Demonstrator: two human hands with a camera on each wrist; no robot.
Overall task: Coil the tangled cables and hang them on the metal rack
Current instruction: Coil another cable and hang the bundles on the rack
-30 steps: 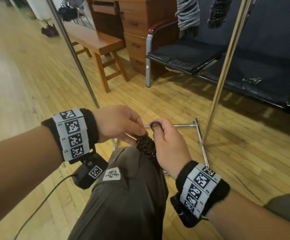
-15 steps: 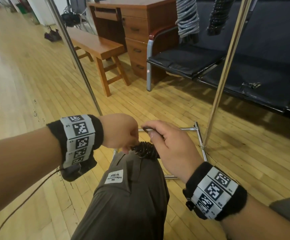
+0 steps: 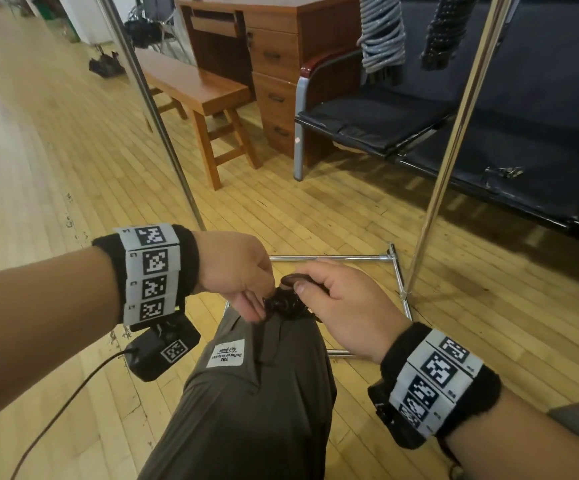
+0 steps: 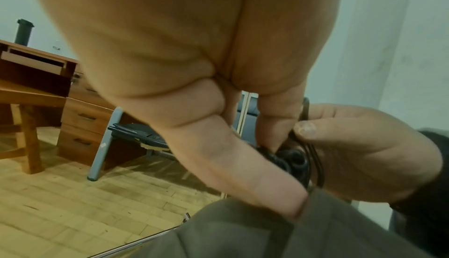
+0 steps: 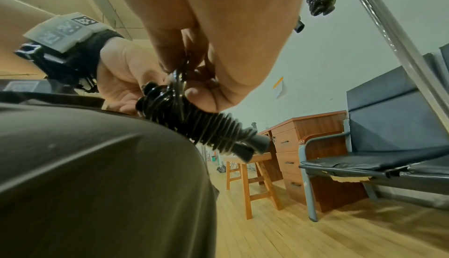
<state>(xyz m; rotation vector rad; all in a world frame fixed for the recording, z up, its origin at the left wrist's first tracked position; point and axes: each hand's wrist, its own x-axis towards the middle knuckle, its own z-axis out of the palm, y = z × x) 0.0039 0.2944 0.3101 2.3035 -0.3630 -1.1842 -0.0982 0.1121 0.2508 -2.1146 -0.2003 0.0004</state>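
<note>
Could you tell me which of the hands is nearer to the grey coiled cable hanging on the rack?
Right. The right hand sits almost beneath the grey coiled cable, low at the knee. The left hand is at the same height, further out to the side.

A white label [image 3: 226, 353] on the trouser leg [image 3: 256, 403] — its print too small and blurred to read.
</note>
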